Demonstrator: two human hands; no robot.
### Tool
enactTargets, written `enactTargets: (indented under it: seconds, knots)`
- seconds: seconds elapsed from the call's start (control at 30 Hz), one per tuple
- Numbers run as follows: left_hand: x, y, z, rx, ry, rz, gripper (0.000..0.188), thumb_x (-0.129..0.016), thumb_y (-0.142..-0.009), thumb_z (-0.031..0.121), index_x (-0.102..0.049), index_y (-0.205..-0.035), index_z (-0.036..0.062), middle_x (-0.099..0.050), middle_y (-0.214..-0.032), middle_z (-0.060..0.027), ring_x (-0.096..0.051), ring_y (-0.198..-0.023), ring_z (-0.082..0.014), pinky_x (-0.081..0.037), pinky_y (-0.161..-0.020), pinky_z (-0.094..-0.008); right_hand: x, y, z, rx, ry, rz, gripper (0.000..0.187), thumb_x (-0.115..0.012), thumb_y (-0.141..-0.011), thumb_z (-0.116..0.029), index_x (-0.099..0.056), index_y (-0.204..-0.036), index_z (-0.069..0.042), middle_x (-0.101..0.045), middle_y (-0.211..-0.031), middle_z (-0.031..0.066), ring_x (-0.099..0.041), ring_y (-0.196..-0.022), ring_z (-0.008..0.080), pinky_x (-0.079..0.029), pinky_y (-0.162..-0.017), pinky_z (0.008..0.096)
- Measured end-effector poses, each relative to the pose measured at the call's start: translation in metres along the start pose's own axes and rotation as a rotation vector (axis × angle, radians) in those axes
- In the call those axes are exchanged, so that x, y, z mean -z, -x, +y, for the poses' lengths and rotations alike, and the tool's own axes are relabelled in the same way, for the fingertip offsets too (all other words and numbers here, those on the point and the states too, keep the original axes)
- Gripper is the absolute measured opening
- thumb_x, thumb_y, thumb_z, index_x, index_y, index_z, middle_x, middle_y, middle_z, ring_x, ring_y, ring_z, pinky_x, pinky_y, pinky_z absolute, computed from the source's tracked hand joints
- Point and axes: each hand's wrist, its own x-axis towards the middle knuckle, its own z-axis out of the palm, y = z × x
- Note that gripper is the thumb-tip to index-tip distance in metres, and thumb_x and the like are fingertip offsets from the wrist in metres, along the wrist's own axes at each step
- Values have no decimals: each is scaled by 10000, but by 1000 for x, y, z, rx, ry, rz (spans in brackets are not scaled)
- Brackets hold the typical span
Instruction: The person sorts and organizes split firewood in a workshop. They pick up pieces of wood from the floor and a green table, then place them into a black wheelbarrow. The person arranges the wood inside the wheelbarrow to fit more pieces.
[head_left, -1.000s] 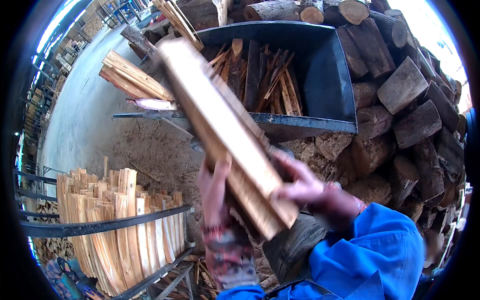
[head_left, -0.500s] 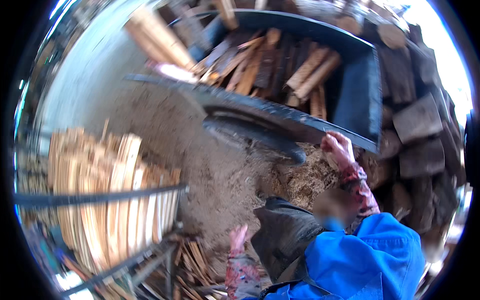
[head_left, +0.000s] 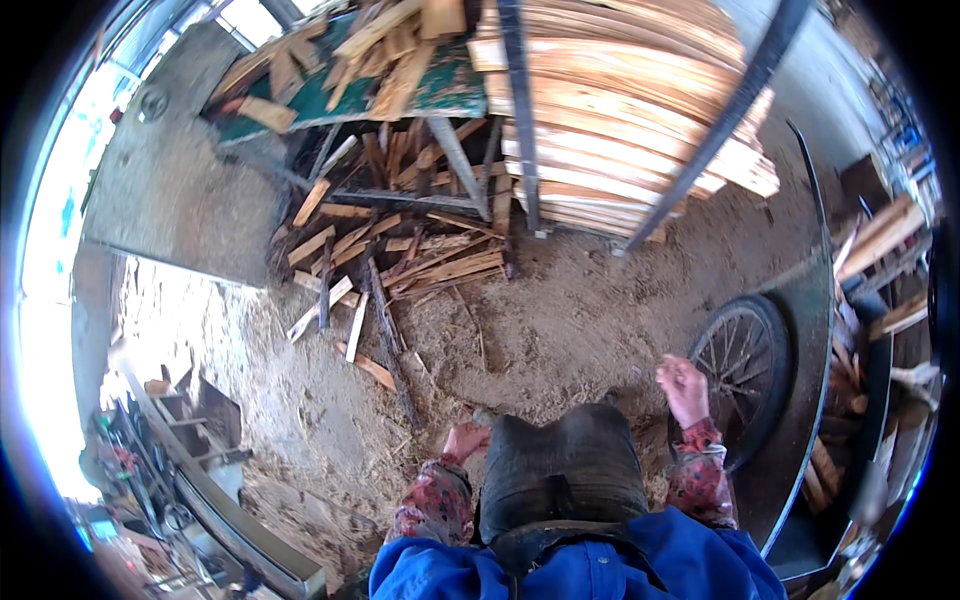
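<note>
Left hand (head_left: pixel 467 441) hangs low, whether spread or closed one cannot tell; just ahead and leftward lies the dark wooden strip (head_left: pixel 388 340), its long axis running forward. Right hand (head_left: pixel 685 390), loosely parted, nothing visible inside, is farther, near the spoked wheel (head_left: pixel 742 384).

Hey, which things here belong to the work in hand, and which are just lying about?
Apparently part of the work:
Cart holding wood
Right hand, nearest the wheel
Left hand, beside the dark garment
Stacked split wood

Apparently just lying about:
Wood scraps on the floor
Offcuts on the green bench
</note>
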Motion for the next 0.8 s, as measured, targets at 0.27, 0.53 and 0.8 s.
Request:
enactTargets:
  seconds: [0.27,0.53,0.8]
  knots:
    - [137,63,-123,275,410,299,181,-686,-879,138,-575,-804,17,-613,-714,-106,-635,-599,-219,-569,-499,-367,-198,10,-75,135,-43,-455,283,-709,-874,-67,-624,-1134,8,-686,-890,62,-668,-808,105,-565,-712,245]
    - [186,55,-70,201,476,251,203,-701,-863,141,-615,-867,-42,-657,-760,-129,-663,-639,-241,-584,-550,-373,-226,-3,-80,-44,25,-316,256,-693,-891,-95,-631,-1104,32,-696,-896,53,-666,-787,110,-548,-706,258]
    - [203,-29,56,-39,455,232,250,-683,-895,164,-624,-923,-78,-678,-808,-129,-682,-696,-221,-579,-620,-324,-258,-129,-97,-289,-40,-288,310,-667,-915,-140,-600,-1150,50,-668,-857,49,-657,-737,109,-525,-613,248]
